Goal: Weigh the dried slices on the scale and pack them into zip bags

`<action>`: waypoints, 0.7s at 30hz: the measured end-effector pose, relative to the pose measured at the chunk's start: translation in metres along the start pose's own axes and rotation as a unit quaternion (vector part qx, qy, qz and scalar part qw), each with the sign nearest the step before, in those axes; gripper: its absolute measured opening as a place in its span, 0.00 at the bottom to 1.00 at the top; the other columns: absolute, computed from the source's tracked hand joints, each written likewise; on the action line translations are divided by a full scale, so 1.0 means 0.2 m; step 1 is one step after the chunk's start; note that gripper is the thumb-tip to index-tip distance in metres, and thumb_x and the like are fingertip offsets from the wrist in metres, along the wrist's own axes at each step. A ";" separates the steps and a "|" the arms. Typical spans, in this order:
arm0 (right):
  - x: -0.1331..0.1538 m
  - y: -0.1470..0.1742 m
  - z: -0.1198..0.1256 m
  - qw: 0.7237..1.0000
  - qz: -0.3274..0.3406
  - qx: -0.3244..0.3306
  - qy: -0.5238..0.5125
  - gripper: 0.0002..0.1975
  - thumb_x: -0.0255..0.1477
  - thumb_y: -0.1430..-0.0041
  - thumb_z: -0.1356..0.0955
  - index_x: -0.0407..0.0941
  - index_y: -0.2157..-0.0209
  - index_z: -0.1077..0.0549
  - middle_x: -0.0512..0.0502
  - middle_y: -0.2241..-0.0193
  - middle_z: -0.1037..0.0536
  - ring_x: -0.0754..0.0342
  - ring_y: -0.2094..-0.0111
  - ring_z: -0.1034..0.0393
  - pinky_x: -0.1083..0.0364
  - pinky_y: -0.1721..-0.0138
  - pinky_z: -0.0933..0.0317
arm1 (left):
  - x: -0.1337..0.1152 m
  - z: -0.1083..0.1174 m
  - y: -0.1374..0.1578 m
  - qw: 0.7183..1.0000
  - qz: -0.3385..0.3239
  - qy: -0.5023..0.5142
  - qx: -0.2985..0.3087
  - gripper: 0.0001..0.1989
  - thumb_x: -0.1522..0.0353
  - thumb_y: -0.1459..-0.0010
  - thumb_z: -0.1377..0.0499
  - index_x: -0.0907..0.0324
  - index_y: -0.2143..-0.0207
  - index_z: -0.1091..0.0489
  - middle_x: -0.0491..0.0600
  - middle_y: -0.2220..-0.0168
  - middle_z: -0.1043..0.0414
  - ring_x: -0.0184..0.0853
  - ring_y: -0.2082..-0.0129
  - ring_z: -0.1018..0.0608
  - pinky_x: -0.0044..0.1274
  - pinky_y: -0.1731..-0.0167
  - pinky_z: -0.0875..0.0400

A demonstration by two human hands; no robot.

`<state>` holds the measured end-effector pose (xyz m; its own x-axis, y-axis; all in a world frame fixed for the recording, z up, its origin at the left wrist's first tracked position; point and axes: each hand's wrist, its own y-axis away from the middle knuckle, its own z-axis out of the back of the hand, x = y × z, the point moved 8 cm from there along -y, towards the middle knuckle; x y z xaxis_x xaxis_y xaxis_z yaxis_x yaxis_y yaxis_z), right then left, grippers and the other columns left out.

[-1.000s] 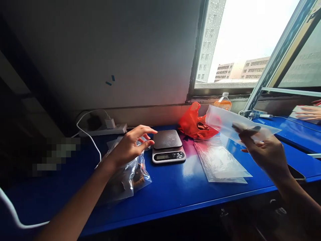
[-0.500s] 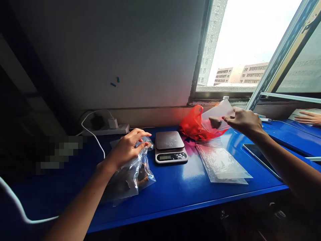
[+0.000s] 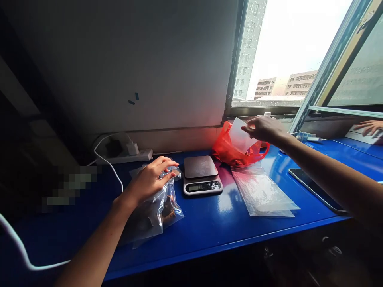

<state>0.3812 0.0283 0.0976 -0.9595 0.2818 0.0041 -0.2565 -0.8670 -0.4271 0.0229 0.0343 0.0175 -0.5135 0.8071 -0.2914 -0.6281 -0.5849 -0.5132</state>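
Note:
My left hand (image 3: 154,177) is at the clear plastic bags (image 3: 149,217), which hold brown pieces. Its fingers and thumb are apart, gripping nothing; whether its palm presses on the bags I cannot tell. My right hand (image 3: 266,128) pinches a whitish translucent plastic sheet (image 3: 237,135). The sheet's lower part is down inside a red plastic bag (image 3: 223,148), in front of the window wall. Brownish bits show dimly in the red bag. Between my hands stands a kitchen scale (image 3: 202,167) with a bare plate and a lit display.
Flat clear bags (image 3: 263,195) lie stacked right of the scale. A phone (image 3: 314,189) lies beyond them. A power strip (image 3: 140,154) with a charger and white cable sits at the back left. Another person's hand (image 3: 369,127) rests on a white object at far right.
My right hand has moved left and slightly down, lowering the sheet into the red bag. A dark brown lump seen against the sheet before is out of sight. My left hand stays put.

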 end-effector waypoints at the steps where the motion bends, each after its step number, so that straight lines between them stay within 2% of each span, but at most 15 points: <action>1: 0.00 -0.01 -0.02 1.000 0.001 0.015 -0.004 0.20 0.46 0.40 0.36 0.47 0.71 0.21 0.42 0.70 0.21 0.50 0.69 0.32 0.53 0.68 0.47 | 0.00 0.00 0.00 1.000 0.000 -0.001 -0.001 0.14 0.60 0.38 0.45 0.53 0.54 0.27 0.50 0.54 0.28 0.35 0.64 0.22 0.28 0.62 0.25; 2: 0.00 -0.01 -0.02 1.000 -0.003 0.014 -0.009 0.20 0.45 0.40 0.36 0.47 0.71 0.21 0.42 0.70 0.21 0.50 0.70 0.32 0.54 0.69 0.47 | 0.01 0.00 0.00 1.000 0.001 -0.002 0.001 0.14 0.60 0.38 0.45 0.54 0.54 0.27 0.50 0.53 0.28 0.35 0.64 0.22 0.28 0.62 0.25; 4: -0.03 -0.02 0.00 0.999 -0.021 -0.037 -0.008 0.19 0.45 0.39 0.37 0.47 0.66 0.20 0.41 0.68 0.21 0.49 0.69 0.31 0.53 0.69 0.47 | 0.01 -0.01 0.00 1.000 0.001 -0.005 0.009 0.14 0.60 0.37 0.46 0.53 0.53 0.27 0.51 0.53 0.28 0.35 0.63 0.22 0.29 0.61 0.26; 6: -0.04 -0.01 0.00 0.997 -0.008 -0.078 0.009 0.19 0.44 0.38 0.37 0.46 0.61 0.21 0.39 0.65 0.21 0.48 0.68 0.30 0.53 0.68 0.47 | 0.01 -0.02 0.00 1.000 0.002 -0.005 0.020 0.14 0.60 0.37 0.46 0.53 0.53 0.28 0.50 0.52 0.29 0.35 0.63 0.23 0.30 0.60 0.26; 9: -0.02 -0.02 -0.04 0.996 0.046 -0.069 0.026 0.21 0.45 0.37 0.38 0.45 0.60 0.22 0.38 0.67 0.21 0.48 0.68 0.30 0.54 0.69 0.48 | 0.01 -0.03 0.00 0.999 0.001 -0.003 0.033 0.14 0.61 0.36 0.46 0.52 0.52 0.28 0.49 0.52 0.29 0.35 0.62 0.23 0.29 0.59 0.26; 11: -0.03 -0.03 -0.05 0.996 0.058 -0.067 0.031 0.22 0.46 0.36 0.39 0.45 0.57 0.22 0.38 0.67 0.21 0.48 0.69 0.30 0.54 0.69 0.49 | 0.01 -0.04 0.01 0.999 0.003 -0.005 0.038 0.13 0.61 0.36 0.46 0.52 0.52 0.28 0.49 0.51 0.29 0.34 0.62 0.23 0.28 0.60 0.26; 16: -0.04 -0.05 -0.03 0.994 0.059 -0.067 0.066 0.22 0.44 0.33 0.42 0.47 0.51 0.25 0.36 0.65 0.21 0.47 0.69 0.29 0.52 0.67 0.47 | 0.02 -0.05 0.01 0.999 0.021 -0.005 0.046 0.14 0.60 0.36 0.47 0.51 0.51 0.28 0.49 0.50 0.30 0.35 0.62 0.23 0.26 0.63 0.27; 21: -0.04 -0.05 0.01 0.991 0.025 -0.112 0.065 0.23 0.43 0.33 0.42 0.46 0.50 0.26 0.35 0.68 0.21 0.44 0.68 0.28 0.52 0.68 0.46 | 0.03 -0.06 0.01 0.998 0.035 -0.002 0.056 0.15 0.60 0.37 0.47 0.51 0.51 0.28 0.48 0.50 0.30 0.36 0.61 0.23 0.26 0.65 0.27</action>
<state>0.3908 0.0337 0.1042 -0.9435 0.3036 -0.1326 -0.1624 -0.7725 -0.6139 0.0265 0.0382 0.0046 -0.5609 0.7639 -0.3192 -0.6519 -0.6451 -0.3984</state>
